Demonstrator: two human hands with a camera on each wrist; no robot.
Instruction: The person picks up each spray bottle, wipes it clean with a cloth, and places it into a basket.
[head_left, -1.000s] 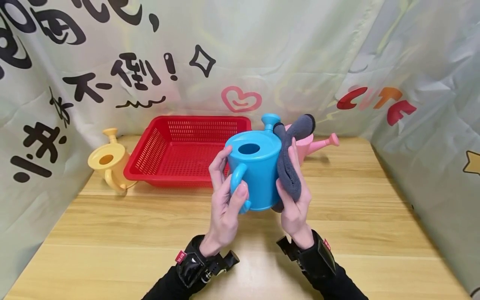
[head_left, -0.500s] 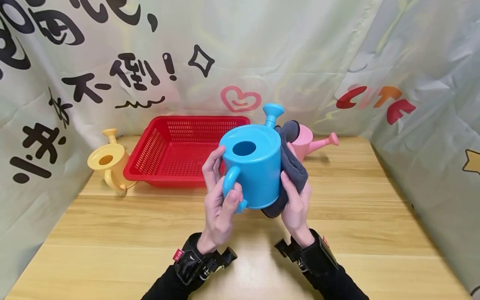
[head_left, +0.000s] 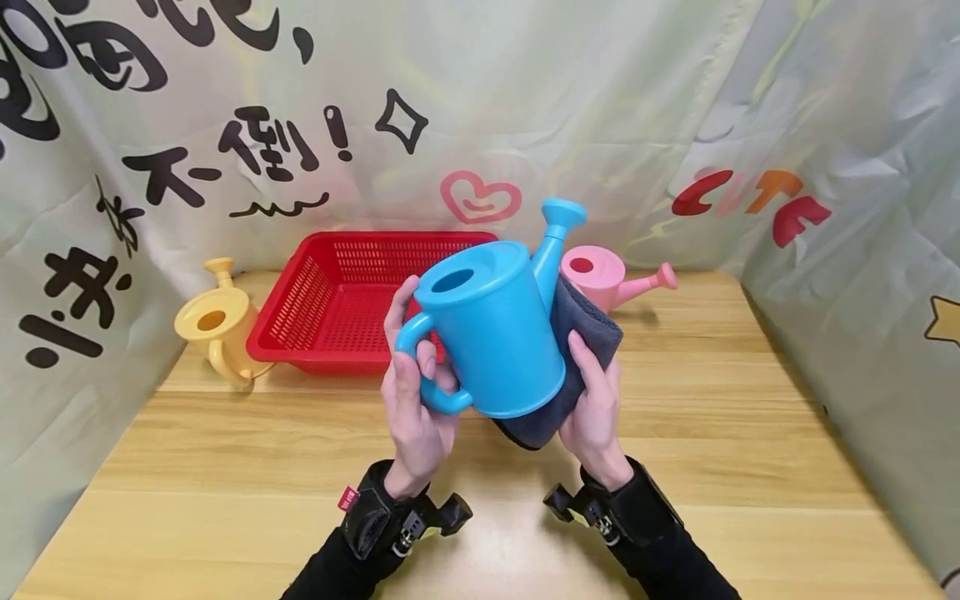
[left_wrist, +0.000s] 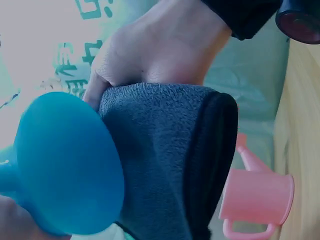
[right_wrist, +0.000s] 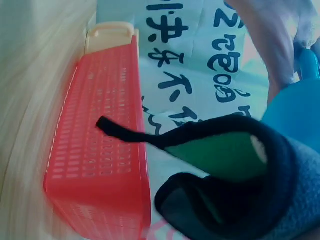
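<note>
Yellow can [head_left: 236,323] stood on table [head_left: 225,483] just left of basket [head_left: 330,357]; left hand [head_left: 412,417], in front of basket, had fingers curled round blue can [head_left: 498,350] at its handle side; blue can was held tilted above table, before basket's right part, partly hiding it; dark grey cloth [head_left: 588,321], right of basket, lay against blue can's right side; right hand [head_left: 596,408], also right of basket, grasped cloth, thumb in front, other fingers largely hidden; pink can [head_left: 611,282] stood on table, right of basket.

- On table [head_left: 712,467]: basket [head_left: 412,255] between left watering can [head_left: 236,327] and right watering can [head_left: 606,282]
- Before basket, above table: held watering can [head_left: 495,333], with cloth [head_left: 588,327] against its right
</note>
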